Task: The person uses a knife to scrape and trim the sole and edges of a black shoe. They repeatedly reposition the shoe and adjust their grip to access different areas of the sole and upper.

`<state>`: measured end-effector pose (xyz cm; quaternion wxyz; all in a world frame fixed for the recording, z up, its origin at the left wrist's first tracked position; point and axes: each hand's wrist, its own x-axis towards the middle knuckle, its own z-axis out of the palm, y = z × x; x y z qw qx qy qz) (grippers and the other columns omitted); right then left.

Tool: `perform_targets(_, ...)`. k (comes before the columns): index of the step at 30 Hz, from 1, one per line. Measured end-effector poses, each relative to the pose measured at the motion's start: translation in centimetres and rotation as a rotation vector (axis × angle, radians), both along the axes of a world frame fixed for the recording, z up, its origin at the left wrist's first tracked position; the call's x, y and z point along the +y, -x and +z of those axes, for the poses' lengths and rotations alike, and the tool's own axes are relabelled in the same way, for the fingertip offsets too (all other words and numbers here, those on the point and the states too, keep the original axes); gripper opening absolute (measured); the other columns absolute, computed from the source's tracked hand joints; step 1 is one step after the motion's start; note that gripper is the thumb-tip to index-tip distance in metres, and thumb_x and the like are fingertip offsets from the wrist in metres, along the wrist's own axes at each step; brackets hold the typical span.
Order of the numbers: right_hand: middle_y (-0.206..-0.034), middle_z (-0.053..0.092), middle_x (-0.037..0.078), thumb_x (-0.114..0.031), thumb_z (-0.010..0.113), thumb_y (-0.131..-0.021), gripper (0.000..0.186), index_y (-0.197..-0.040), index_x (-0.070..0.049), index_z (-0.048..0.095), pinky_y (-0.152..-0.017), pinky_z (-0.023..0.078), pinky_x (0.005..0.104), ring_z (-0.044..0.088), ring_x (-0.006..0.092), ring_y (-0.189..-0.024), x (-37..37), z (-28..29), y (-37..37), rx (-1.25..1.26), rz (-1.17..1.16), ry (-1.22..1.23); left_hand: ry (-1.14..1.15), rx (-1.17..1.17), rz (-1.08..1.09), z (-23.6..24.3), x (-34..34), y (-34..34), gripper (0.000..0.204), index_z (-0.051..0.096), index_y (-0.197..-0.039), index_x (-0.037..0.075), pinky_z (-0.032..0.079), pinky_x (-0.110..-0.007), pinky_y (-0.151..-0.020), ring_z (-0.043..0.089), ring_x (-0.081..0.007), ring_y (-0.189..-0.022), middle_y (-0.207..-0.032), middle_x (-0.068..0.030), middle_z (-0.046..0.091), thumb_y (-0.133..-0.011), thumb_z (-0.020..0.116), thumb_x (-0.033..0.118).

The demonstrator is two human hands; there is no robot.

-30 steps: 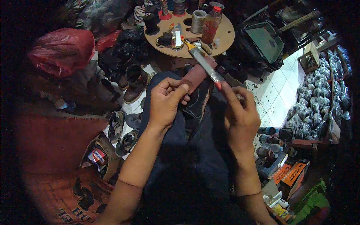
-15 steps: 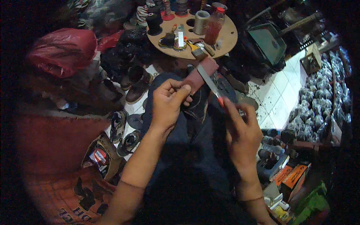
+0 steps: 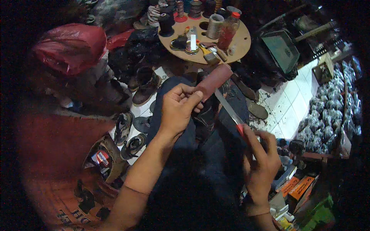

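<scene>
Head view: shows left hand [image 3: 178, 109] gripping reddish block [image 3: 217, 79] toward 1 o'clock, right hand [image 3: 263, 158] gripping knife [image 3: 228, 108] toward 11.

The hands [image 3: 177, 111] [image 3: 264, 158] hold a reddish block [image 3: 215, 82] and a red-handled blade [image 3: 229, 109].

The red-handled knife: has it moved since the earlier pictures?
Yes. Judged against the round table, the red-handled knife has moved away from it, down the picture.
</scene>
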<state>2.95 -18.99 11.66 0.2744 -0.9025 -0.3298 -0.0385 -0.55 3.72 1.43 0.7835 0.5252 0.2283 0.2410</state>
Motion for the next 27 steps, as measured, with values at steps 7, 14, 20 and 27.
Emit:
perform_targets(7,-0.117,0.065,0.011,0.011,0.071,-0.073,0.071,-0.137,-0.019,0.069,-0.081,0.057,0.0380,0.067,0.0304,-0.098,2.1,-2.0,-3.9,-0.194,-0.002,-0.091,0.002,-0.008,-0.018,-0.2,-0.9,-0.2,0.013,0.067,-0.098,0.005,0.053,-0.025,-0.064,0.066,-0.0104,-0.071,-0.085,-0.0041,0.071,-0.096,0.075,0.015)
perform_targets(14,-0.115,0.066,0.011,0.013,0.070,-0.071,0.070,-0.134,-0.019,0.073,-0.082,0.057,0.0370,0.068,0.0275,-0.098,-1.1,0.8,0.6,0.064,-0.063,0.019,0.023,-0.014,-0.033,-0.2,0.1,0.2,0.015,0.068,-0.103,0.001,0.053,-0.024,-0.065,0.068,-0.0104,-0.074,-0.088,-0.0070,0.073,-0.097,0.075,0.013)
perform_targets(20,-0.115,0.065,0.010,0.012,0.068,-0.075,0.068,-0.136,-0.017,0.071,-0.082,0.057,0.0380,0.068,0.0271,-0.099,2.2,-2.1,-3.9,-0.184,-0.024,-0.120,0.011,-0.004,-0.030,-0.5,-0.7,-0.1,0.015,0.068,-0.101,0.001,0.054,-0.025,-0.065,0.068,-0.0102,-0.073,-0.087,-0.0065,0.072,-0.097,0.075,0.013)
perform_targets(27,-0.109,0.066,0.009,0.014,0.068,-0.080,0.062,-0.132,-0.019,0.075,-0.079,0.056,0.0341,0.069,0.0245,-0.093,-0.4,0.9,0.5,0.022,-0.043,0.043,0.002,0.009,-0.011,-0.4,0.0,0.1,0.015,0.068,-0.103,0.001,0.054,-0.025,-0.064,0.068,-0.0107,-0.073,-0.088,-0.0076,0.072,-0.097,0.075,0.013)
